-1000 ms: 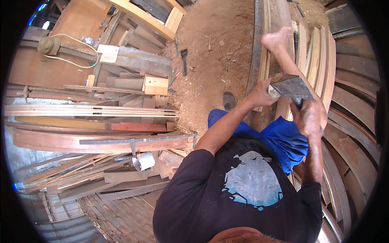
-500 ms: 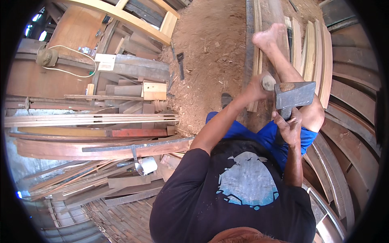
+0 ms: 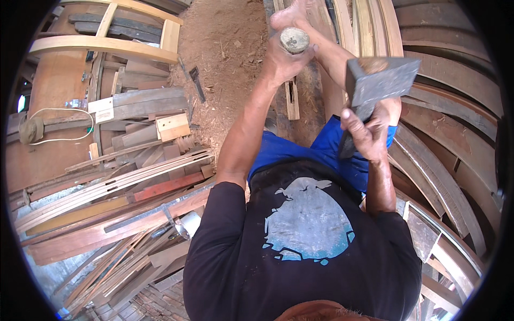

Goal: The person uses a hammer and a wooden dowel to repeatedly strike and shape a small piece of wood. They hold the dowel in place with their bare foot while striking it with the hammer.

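Note:
My left hand (image 3: 286, 61) is closed around an upright wooden-handled chisel (image 3: 295, 40). Only the round, worn end of its handle shows; the blade is hidden beneath the fist. Just below that hand lies a narrow wooden piece (image 3: 292, 101) with a slot cut in it, on a plank between my legs. My right hand (image 3: 369, 131) grips the dark handle of a hammer (image 3: 383, 80). The hammer's heavy grey block head is raised over my right thigh, to the right of the chisel and apart from it.
Pale wooden strips (image 3: 375, 29) lie to the right of my bare foot (image 3: 289, 15). Curved dark boards (image 3: 455, 80) are stacked along the right. Wood shavings cover the floor (image 3: 230, 53), where a dark tool (image 3: 196, 83) lies. Timber piles (image 3: 118, 182) and a wooden frame (image 3: 107, 43) fill the left.
The view has shifted and turned. My left hand with the chisel now sits farther from the hammer, and the slotted piece shows below it. Both hands keep their grips.

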The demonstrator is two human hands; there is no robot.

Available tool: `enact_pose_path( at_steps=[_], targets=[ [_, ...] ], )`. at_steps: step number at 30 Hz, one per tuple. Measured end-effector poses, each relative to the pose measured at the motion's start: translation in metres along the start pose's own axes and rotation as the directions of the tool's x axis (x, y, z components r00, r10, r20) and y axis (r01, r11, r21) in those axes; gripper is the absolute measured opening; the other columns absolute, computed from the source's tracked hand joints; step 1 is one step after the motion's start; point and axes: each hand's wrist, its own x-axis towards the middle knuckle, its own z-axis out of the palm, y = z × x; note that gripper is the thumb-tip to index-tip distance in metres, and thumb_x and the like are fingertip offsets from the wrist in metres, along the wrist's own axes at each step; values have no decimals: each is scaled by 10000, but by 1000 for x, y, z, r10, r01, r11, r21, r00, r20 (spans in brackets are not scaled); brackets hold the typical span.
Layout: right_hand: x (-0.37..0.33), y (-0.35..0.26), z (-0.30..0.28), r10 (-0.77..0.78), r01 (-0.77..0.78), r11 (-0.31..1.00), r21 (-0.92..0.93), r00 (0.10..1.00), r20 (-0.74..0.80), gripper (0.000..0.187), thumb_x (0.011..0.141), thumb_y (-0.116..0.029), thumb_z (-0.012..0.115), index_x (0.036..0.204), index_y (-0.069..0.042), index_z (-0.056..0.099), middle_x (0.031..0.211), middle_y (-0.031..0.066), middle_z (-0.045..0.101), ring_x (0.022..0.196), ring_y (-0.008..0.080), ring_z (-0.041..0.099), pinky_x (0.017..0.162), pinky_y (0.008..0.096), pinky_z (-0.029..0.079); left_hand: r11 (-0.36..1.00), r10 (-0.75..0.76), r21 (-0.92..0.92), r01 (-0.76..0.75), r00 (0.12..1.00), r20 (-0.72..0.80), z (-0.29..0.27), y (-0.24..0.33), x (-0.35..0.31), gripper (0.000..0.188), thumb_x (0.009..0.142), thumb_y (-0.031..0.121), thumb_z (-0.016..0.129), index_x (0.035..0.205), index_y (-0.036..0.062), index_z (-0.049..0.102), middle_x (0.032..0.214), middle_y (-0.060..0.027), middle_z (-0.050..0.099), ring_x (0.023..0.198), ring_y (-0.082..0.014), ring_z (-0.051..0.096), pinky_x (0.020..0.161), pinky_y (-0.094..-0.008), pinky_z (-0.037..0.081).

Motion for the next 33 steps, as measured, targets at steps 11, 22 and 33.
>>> enact_pose_path(
  at_steps=[11,22,33],
  targets=[
    [17,-47,-22,-266,274,961,44,954,-138,183,934,-95,636,935,76,572,708,84,574,602,137,541,559,286,440,999,-25,27,24,998,58,11,-5,-15,260,818,169,811,975,25,663,842,-53,721,766,-138,673,723,-322,549],
    [64,-2,1,-27,218,540,-813,970,242,294,860,-258,749,899,28,699,861,231,703,807,351,705,699,425,541,962,262,45,-269,957,127,5,-19,-41,360,756,169,816,1064,40,679,960,-124,748,896,-209,728,800,-343,561],
    [63,-36,21,-62,144,697,-702,988,141,253,894,-236,735,897,14,692,804,234,688,710,339,688,633,431,526,1000,6,-14,-4,993,114,6,-50,-48,327,747,167,816,1012,37,675,894,-130,727,808,-192,706,751,-332,552]
  ],
)
